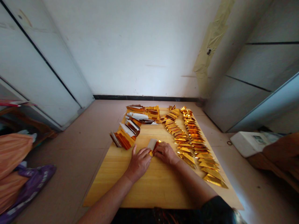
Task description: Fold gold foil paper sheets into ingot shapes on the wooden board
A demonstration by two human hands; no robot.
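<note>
In the middle of the wooden board, a sheet of gold foil paper (152, 144) with a pale underside lies partly folded between my hands. My left hand (140, 160) has its fingertips pressed on the sheet's near left edge, thumb raised apart. On the sheet's right side, my right hand (166, 153) grips the gold edge with bent fingers, which hide part of it. Loose gold foil sheets (126, 139), some showing white backs, are heaped at the far left. To the right, folded gold paper pieces (196, 137) stand in two long overlapping rows.
The wooden tabletop (112, 183) sits low over a tiled floor (79, 137). A white wall (140, 56) stands behind it. At left are an orange bag (14, 155) and a purple bag (35, 180); at right, a white box (245, 143).
</note>
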